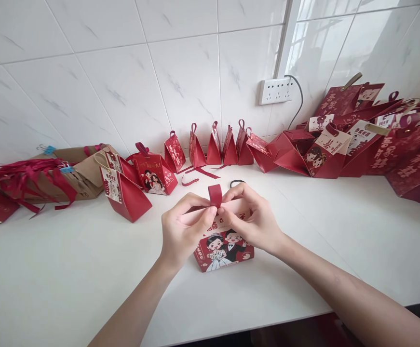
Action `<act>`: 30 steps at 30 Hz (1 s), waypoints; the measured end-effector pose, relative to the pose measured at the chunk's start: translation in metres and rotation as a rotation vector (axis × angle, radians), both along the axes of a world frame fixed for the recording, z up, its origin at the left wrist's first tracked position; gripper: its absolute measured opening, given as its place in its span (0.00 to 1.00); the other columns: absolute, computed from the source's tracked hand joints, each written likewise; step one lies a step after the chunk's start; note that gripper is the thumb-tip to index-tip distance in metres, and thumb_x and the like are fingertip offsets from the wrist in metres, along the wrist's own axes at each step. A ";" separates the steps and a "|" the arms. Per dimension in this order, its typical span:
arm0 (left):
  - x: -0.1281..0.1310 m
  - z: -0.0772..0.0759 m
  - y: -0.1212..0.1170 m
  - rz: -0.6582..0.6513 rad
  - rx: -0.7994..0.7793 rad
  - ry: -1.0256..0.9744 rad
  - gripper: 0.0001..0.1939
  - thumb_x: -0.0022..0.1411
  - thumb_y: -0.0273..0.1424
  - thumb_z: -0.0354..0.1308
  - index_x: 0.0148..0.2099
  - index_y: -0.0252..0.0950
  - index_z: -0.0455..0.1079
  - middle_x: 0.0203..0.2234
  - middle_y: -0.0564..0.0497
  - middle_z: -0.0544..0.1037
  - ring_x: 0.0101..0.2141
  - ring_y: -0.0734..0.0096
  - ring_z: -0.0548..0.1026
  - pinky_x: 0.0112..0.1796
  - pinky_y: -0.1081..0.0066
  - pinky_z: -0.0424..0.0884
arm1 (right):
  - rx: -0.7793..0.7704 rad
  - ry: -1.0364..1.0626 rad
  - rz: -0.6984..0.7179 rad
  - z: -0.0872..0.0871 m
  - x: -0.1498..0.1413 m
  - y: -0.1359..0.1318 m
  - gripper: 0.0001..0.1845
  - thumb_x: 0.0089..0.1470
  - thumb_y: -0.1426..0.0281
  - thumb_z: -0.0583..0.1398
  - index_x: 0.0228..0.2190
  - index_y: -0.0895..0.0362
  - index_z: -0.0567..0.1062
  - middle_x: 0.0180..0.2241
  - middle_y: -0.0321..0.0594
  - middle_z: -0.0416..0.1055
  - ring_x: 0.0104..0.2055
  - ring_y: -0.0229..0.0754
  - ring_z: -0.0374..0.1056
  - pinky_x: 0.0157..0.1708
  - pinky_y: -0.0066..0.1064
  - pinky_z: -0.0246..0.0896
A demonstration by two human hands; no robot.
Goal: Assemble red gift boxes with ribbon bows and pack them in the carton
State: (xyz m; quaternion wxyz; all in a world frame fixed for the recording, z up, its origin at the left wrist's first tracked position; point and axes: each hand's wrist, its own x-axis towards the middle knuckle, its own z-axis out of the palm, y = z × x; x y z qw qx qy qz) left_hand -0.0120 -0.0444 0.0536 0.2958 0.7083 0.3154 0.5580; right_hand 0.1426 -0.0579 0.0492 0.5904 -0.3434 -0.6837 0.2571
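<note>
A small red and cream gift box (224, 253), printed with a cartoon bride and groom, stands upright on the white table in front of me. A dark red ribbon loop (215, 193) rises from the middle of its top edge. My left hand (188, 224) pinches the top of the box on the left of the loop, thumb in front. On the right of the loop, my right hand (253, 217) pinches the same top edge. Both thumb tips meet just below the ribbon. My fingers behind the box are partly hidden.
Several finished-looking red gift boxes (214, 148) line the tiled wall. Many more boxes (354, 140) are heaped at the right. A brown paper bag (83, 185) with red ribbons (32, 173) lies at the left. Loose ribbon pieces (204, 172) lie behind my hands. A power strip (275, 91) hangs on the wall.
</note>
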 end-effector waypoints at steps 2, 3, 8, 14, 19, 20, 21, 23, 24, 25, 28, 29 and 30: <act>-0.001 0.000 0.000 -0.019 -0.017 -0.006 0.04 0.58 0.32 0.60 0.34 0.37 0.73 0.28 0.52 0.76 0.30 0.72 0.75 0.33 0.75 0.73 | -0.008 0.006 0.012 0.000 0.000 0.000 0.07 0.54 0.68 0.59 0.30 0.53 0.63 0.21 0.31 0.64 0.18 0.32 0.58 0.14 0.25 0.55; -0.001 0.001 0.000 -0.027 -0.021 0.001 0.04 0.58 0.32 0.60 0.34 0.37 0.73 0.28 0.52 0.76 0.31 0.71 0.75 0.33 0.75 0.73 | -0.012 0.008 0.019 0.000 0.000 0.000 0.07 0.54 0.67 0.59 0.30 0.53 0.63 0.21 0.31 0.64 0.18 0.32 0.58 0.14 0.25 0.54; -0.003 0.004 0.000 0.018 0.026 0.091 0.04 0.58 0.31 0.60 0.34 0.37 0.74 0.28 0.52 0.76 0.31 0.72 0.74 0.33 0.76 0.73 | -0.009 -0.015 0.004 0.000 0.002 0.002 0.07 0.54 0.67 0.59 0.30 0.53 0.63 0.23 0.32 0.64 0.20 0.34 0.60 0.17 0.26 0.56; -0.002 0.003 0.000 0.094 0.069 0.046 0.05 0.58 0.31 0.60 0.30 0.37 0.72 0.24 0.53 0.74 0.27 0.73 0.73 0.30 0.77 0.71 | 0.042 -0.023 0.006 -0.001 0.001 0.004 0.08 0.52 0.69 0.59 0.34 0.53 0.63 0.27 0.35 0.66 0.25 0.36 0.63 0.19 0.27 0.58; -0.010 -0.001 0.011 0.194 -0.131 -0.185 0.12 0.53 0.39 0.64 0.30 0.35 0.71 0.25 0.52 0.76 0.27 0.71 0.74 0.28 0.76 0.71 | -0.055 0.005 0.154 -0.004 0.005 0.010 0.21 0.54 0.69 0.58 0.47 0.52 0.57 0.31 0.36 0.69 0.30 0.38 0.67 0.25 0.28 0.63; -0.012 -0.001 0.015 0.196 -0.214 -0.250 0.14 0.52 0.40 0.65 0.32 0.35 0.70 0.25 0.51 0.76 0.27 0.70 0.75 0.26 0.76 0.71 | -0.080 -0.019 0.170 -0.004 0.007 0.012 0.18 0.54 0.67 0.58 0.45 0.53 0.59 0.33 0.38 0.70 0.33 0.39 0.68 0.28 0.30 0.64; -0.013 -0.002 0.018 0.186 -0.301 -0.303 0.16 0.50 0.41 0.66 0.33 0.35 0.70 0.25 0.51 0.77 0.26 0.69 0.75 0.25 0.75 0.71 | -0.115 -0.048 0.173 -0.004 0.009 0.014 0.15 0.54 0.66 0.58 0.42 0.54 0.61 0.35 0.40 0.70 0.35 0.40 0.68 0.31 0.32 0.65; -0.016 -0.001 0.024 0.126 -0.451 -0.370 0.19 0.47 0.42 0.68 0.36 0.34 0.70 0.25 0.50 0.78 0.25 0.67 0.76 0.24 0.73 0.72 | -0.216 -0.066 0.161 -0.001 0.012 0.017 0.12 0.54 0.63 0.59 0.37 0.55 0.65 0.36 0.41 0.71 0.37 0.41 0.69 0.33 0.33 0.66; -0.017 0.000 0.026 0.075 -0.501 -0.398 0.20 0.47 0.43 0.67 0.37 0.34 0.71 0.27 0.49 0.78 0.26 0.66 0.76 0.25 0.72 0.72 | -0.273 -0.040 0.160 0.000 0.014 0.019 0.12 0.53 0.62 0.60 0.36 0.56 0.66 0.37 0.41 0.71 0.37 0.41 0.70 0.34 0.33 0.67; -0.017 0.002 0.028 0.014 -0.535 -0.422 0.22 0.49 0.46 0.65 0.38 0.34 0.71 0.29 0.47 0.78 0.28 0.64 0.77 0.26 0.70 0.73 | -0.329 0.010 0.168 0.001 0.015 0.020 0.13 0.52 0.61 0.61 0.35 0.56 0.67 0.36 0.41 0.72 0.36 0.41 0.70 0.34 0.33 0.67; -0.018 0.006 0.029 -0.161 -0.568 -0.456 0.26 0.55 0.52 0.53 0.44 0.35 0.72 0.35 0.43 0.79 0.35 0.57 0.78 0.31 0.65 0.75 | -0.537 0.286 0.185 0.002 0.018 0.025 0.15 0.49 0.60 0.64 0.33 0.56 0.68 0.31 0.38 0.73 0.31 0.41 0.72 0.30 0.31 0.68; -0.018 0.006 0.028 -0.201 -0.562 -0.445 0.26 0.56 0.52 0.51 0.44 0.36 0.72 0.36 0.43 0.79 0.37 0.56 0.78 0.32 0.64 0.75 | -0.618 0.387 0.183 0.000 0.018 0.027 0.15 0.49 0.59 0.64 0.32 0.57 0.69 0.29 0.39 0.74 0.29 0.41 0.72 0.29 0.31 0.68; -0.018 0.006 0.027 -0.236 -0.550 -0.420 0.25 0.56 0.52 0.51 0.45 0.37 0.72 0.37 0.44 0.78 0.38 0.55 0.77 0.33 0.63 0.75 | -0.692 0.469 0.194 -0.002 0.019 0.029 0.15 0.50 0.58 0.62 0.31 0.57 0.69 0.28 0.39 0.74 0.28 0.42 0.72 0.28 0.32 0.68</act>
